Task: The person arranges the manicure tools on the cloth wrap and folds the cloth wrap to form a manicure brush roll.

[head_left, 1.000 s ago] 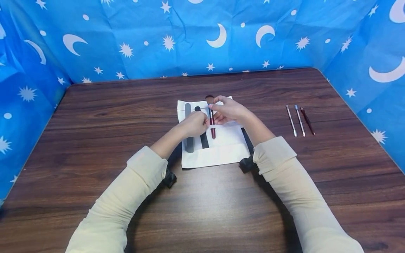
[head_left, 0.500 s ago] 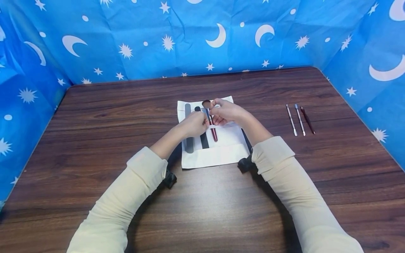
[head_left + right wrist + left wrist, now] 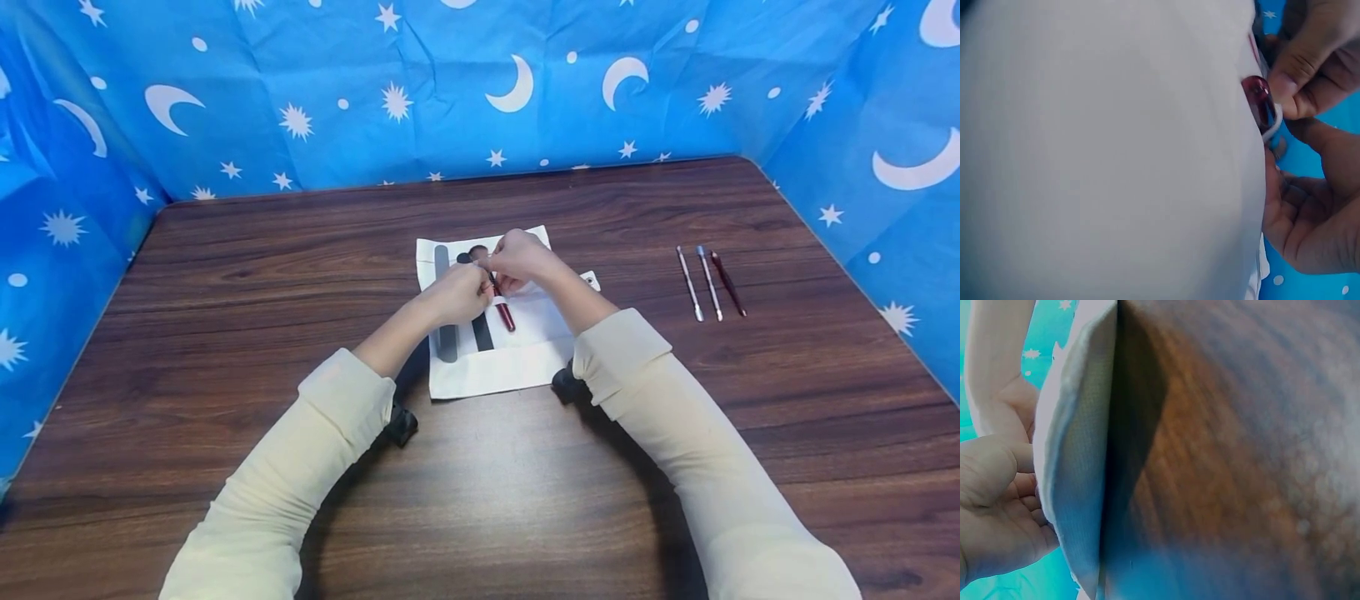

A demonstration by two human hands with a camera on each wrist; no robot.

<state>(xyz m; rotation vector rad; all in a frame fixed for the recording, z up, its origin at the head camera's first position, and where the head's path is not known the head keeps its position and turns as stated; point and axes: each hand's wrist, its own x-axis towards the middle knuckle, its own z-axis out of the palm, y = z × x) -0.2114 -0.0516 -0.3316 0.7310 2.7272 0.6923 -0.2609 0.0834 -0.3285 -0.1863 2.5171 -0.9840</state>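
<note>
Makeup brush (image 3: 506, 316), red handle through white strap (image 3: 499, 300) on cloth organizer (image 3: 498, 374), toward tabletop's (image 3: 285, 267) far edge. Left hand (image 3: 461, 294) pinching strap; right hand (image 3: 520, 257) pinching brush near bristles. Three slim tools (image 3: 710, 283) near right edge.

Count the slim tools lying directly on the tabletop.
3, side by side right of the white cloth: silver tool, blue-tipped tool, dark red tool. Others may be hidden.

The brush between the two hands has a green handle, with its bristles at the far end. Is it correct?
The colour is wrong: the head view shows a red handle. The brush is between the left hand and right hand, bristles at the far end.
</note>
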